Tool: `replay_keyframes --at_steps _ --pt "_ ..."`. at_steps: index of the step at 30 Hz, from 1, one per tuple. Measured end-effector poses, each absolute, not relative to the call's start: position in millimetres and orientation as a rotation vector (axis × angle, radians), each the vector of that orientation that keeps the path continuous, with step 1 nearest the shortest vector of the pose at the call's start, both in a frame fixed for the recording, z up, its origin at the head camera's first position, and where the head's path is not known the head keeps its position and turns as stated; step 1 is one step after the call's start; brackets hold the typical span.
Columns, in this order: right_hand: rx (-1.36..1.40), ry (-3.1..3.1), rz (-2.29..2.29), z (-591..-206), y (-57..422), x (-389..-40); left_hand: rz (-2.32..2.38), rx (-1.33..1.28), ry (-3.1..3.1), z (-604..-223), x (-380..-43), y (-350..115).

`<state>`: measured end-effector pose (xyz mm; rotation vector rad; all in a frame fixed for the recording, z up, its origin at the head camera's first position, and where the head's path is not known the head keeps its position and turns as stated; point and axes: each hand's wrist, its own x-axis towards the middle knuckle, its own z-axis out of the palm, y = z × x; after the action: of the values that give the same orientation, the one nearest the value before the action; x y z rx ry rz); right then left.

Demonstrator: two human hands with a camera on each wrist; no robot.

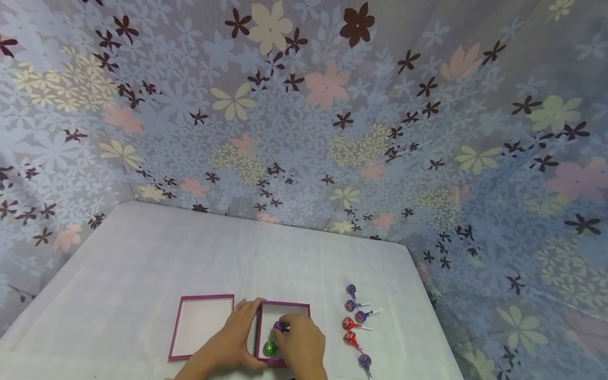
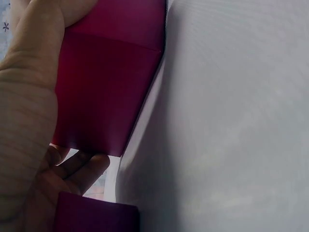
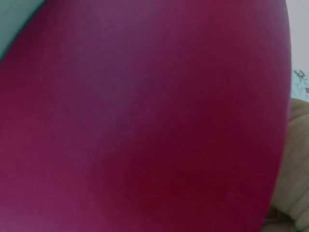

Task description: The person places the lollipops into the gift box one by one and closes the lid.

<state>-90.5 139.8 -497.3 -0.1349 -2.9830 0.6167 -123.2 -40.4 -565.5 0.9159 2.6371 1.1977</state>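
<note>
My left hand (image 1: 231,340) grips the left side of a magenta-edged box (image 1: 292,303), fingers at its far corner and thumb at its near corner. In the left wrist view the hand (image 2: 36,58) spans the box's magenta outer wall (image 2: 104,92). Inside the box, my right hand (image 1: 304,340) pinches a purple-wrapped lollipop (image 1: 279,326). A green-wrapped lollipop (image 1: 269,348) lies just below it, near the box's front left corner; the right hand hides part of the box. The magenta wall (image 3: 159,121) fills most of the right wrist view.
Left of the box lies a shallow white tray with a magenta rim (image 1: 207,297), partly behind my left arm. On the right, several purple lollipops (image 1: 364,361) and two red ones (image 1: 348,323) lie in a loose column on the white tabletop (image 1: 266,253). Flowered cloth (image 1: 304,132) hangs behind.
</note>
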Motion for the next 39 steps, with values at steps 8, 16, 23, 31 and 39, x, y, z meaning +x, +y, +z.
replay_keyframes --at_steps 8,16,23,31,39 --pt "-0.163 -3.01 0.588 -501 138 -93 1.184 0.927 2.657 -565 -122 -41" --pt "-0.165 -3.008 0.608 -506 138 -94 1.175 0.926 2.668 -564 -120 -41" --pt "-0.147 -2.993 0.605 -508 137 -94 1.188 0.9 2.646 -563 -121 -40" --pt "-0.136 -3.02 0.569 -512 136 -95 1.171 0.92 2.665 -563 -121 -41" --pt "-0.145 -3.038 0.52 -514 134 -97 1.179 0.913 2.66 -563 -121 -41"
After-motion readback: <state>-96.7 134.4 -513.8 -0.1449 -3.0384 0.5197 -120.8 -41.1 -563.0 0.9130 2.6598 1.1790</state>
